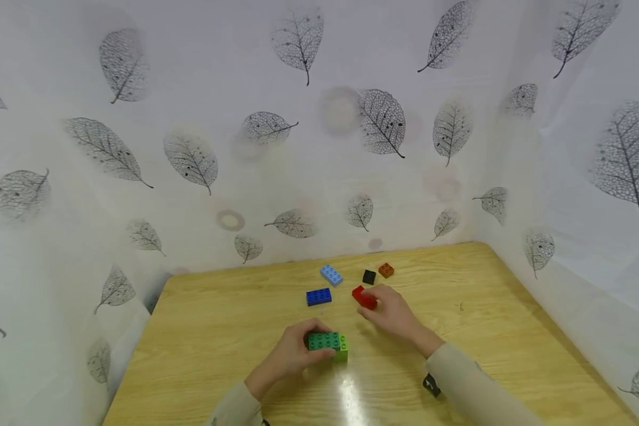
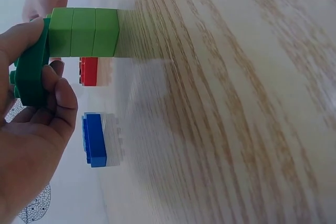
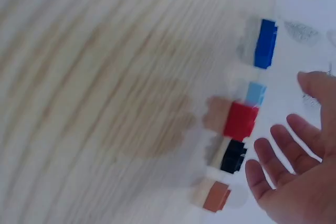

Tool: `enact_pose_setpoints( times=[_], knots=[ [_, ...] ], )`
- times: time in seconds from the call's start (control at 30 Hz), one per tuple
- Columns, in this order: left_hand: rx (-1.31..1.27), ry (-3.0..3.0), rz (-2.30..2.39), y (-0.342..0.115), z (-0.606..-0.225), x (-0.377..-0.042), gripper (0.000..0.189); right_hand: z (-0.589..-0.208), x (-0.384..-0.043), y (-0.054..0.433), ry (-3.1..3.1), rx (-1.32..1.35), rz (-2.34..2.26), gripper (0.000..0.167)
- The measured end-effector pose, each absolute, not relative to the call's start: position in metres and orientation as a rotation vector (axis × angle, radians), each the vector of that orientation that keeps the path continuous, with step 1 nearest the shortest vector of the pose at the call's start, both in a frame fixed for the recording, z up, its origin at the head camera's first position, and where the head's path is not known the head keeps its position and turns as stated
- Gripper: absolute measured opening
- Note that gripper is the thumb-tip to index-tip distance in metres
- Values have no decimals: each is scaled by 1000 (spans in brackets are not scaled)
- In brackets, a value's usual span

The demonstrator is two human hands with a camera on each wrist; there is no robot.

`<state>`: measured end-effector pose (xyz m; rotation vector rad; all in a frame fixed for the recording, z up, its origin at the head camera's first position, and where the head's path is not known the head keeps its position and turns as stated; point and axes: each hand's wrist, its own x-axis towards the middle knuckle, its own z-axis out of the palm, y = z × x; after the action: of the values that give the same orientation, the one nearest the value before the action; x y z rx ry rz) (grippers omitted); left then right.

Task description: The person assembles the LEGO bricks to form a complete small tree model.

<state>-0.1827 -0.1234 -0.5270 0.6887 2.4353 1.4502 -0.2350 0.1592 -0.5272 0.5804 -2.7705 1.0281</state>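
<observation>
My left hand (image 1: 293, 350) grips a dark green brick (image 1: 323, 340), thumb on one side and fingers on the other. The brick lies across the top of a light green stack (image 2: 84, 32) of three layers and juts out to the left; the stack stands upright, its lower end close to the tabletop. Over to the right, my right hand (image 1: 391, 312) reaches above a red brick (image 1: 364, 297), overlapping it in the head view. From the right wrist, the fingers (image 3: 281, 163) look spread and relaxed, apart from the red brick, with nothing between them.
Behind the hands on the wooden table (image 1: 218, 307) lie a dark blue brick (image 1: 319, 296), a light blue brick (image 1: 331, 274), a small black brick (image 1: 369, 277) and a small orange-brown brick (image 1: 386, 270). A leaf-printed white curtain (image 1: 319, 165) hangs behind the table.
</observation>
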Motion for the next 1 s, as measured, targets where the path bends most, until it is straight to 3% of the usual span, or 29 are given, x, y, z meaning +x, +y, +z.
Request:
enact_pose_setpoints(
  times=[0.43,1.0],
  knots=[
    [644,2395,1454,-122,-528,-183,30,-548,-255,164,-2916,344,942,57],
    [570,2391,1450,-123,-527,-186,30,-549,-264,163,-2947,309,1036,39]
  ],
)
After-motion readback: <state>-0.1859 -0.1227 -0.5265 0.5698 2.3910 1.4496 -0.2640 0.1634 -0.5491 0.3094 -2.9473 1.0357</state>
